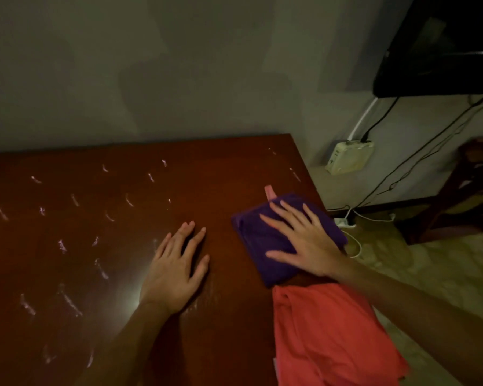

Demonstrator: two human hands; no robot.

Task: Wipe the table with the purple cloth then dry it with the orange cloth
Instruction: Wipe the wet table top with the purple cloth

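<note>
The dark brown wooden table (123, 190) fills the lower left and carries several pale streaks of smeared residue. A folded purple cloth (262, 240) lies near its right edge, with a small pink loop at its far corner. My right hand (304, 240) lies flat on top of the purple cloth, fingers spread and straight. My left hand (176, 268) rests flat on the bare tabletop to the left of the cloth, fingers spread. The orange cloth (329, 335) lies crumpled at the table's near right corner, just behind the purple one, partly under my right forearm.
A grey wall runs along the table's far edge. To the right, on the floor, are a white box (349, 157), cables and a white power strip (346, 221). A dark wooden stand (463, 190) and a black screen (444, 51) are at the far right.
</note>
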